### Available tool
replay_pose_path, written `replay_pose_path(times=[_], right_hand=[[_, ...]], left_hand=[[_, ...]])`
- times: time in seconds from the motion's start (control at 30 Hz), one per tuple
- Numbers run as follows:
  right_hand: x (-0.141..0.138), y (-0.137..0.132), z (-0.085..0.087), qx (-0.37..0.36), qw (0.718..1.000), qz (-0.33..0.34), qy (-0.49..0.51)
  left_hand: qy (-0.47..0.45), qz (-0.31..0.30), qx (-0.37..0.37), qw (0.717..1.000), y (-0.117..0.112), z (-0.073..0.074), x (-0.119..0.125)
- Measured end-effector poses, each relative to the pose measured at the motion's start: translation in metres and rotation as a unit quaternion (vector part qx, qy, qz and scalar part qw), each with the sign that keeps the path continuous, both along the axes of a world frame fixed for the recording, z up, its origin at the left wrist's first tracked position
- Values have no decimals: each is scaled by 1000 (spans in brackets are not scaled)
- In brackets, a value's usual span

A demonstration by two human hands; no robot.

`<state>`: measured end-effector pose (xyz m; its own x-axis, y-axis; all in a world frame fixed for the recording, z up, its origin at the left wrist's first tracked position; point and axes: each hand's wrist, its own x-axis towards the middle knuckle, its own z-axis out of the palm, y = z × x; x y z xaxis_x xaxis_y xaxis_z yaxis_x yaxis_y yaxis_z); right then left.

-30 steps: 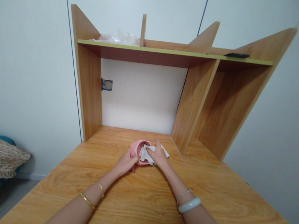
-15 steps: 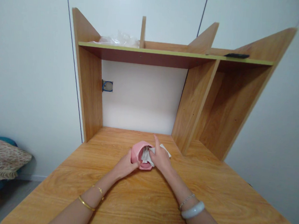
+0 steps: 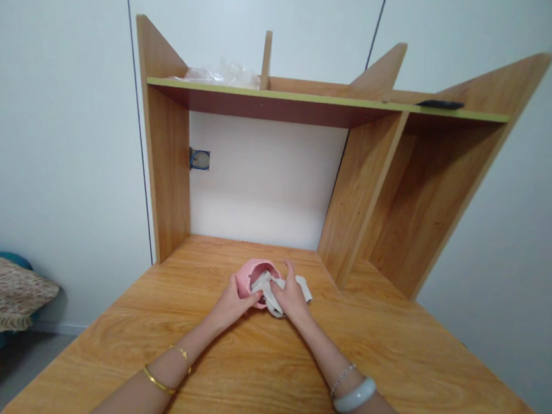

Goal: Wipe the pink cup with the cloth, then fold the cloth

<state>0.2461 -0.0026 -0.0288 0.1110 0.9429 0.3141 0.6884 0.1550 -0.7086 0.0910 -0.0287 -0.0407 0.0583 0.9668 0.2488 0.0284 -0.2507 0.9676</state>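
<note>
White wall panels (image 3: 71, 118) behind everything, split by thin dark seams. Before them, a wood-grain desk (image 3: 252, 366), filling most of the lower view. At its back, a wooden shelf unit (image 3: 361, 201), with upright dividers and a yellow-green front edge along the upper shelf. Off to the far left, beyond the desk, patterned fringed fabric (image 3: 3, 286) over something blue.

Over the middle of the desk, close together, two bare hands. Left hand (image 3: 233, 304) curled firmly around the left side of a pink faceted container (image 3: 245, 275), fingers mostly hidden behind it, thumb at the lower rim against a pale cloth (image 3: 274, 307). Right hand (image 3: 293, 297) closed on that cloth, thumb pressing down, one finger stretched away toward the shelf unit.

On the upper shelf, at left, crumpled clear plastic (image 3: 227, 74). Pink container tilted between the hands, mouth facing right and toward the camera; impossible to tell whether touching the desk. Cloth bunched partly inside the mouth, another end jutting out past the right hand.

Smaller still: a dark flat object (image 3: 440, 104) on the upper shelf at right; a wall box (image 3: 200, 160) with blue wiring; a pale bangle (image 3: 355, 396) on the right forearm, a gold one (image 3: 158, 380) on the left.
</note>
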Motion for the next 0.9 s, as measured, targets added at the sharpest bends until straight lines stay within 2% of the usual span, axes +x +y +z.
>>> replay_pose_path(times=[0.1,0.17,0.33,0.4,0.53,0.6,0.67,0.77,0.9], right_hand=[[1,4,1,34,998,11,43],[4,8,2,54,997,18,43],[20,16,3,40,998,23,-36],[27,16,5,22,997,-8,-78],[42,12,12,19,976,-142,-165],[52,11,15,8,967,-174,-186],[62,12,17,-9,969,-165,-186],[71,15,15,-39,984,-108,-133],[65,19,7,-46,993,-78,-73]], left_hand=[[6,40,-60,997,6,0,0],[-6,51,-71,996,8,3,0],[-53,55,-63,995,10,5,-3],[-84,61,-79,991,10,4,-4],[-180,55,-120,975,11,6,-8],[-228,56,-139,962,11,9,-11],[-267,61,-154,949,10,11,-14],[-316,59,-166,932,10,12,-17],[-349,65,-128,926,10,10,-18]])
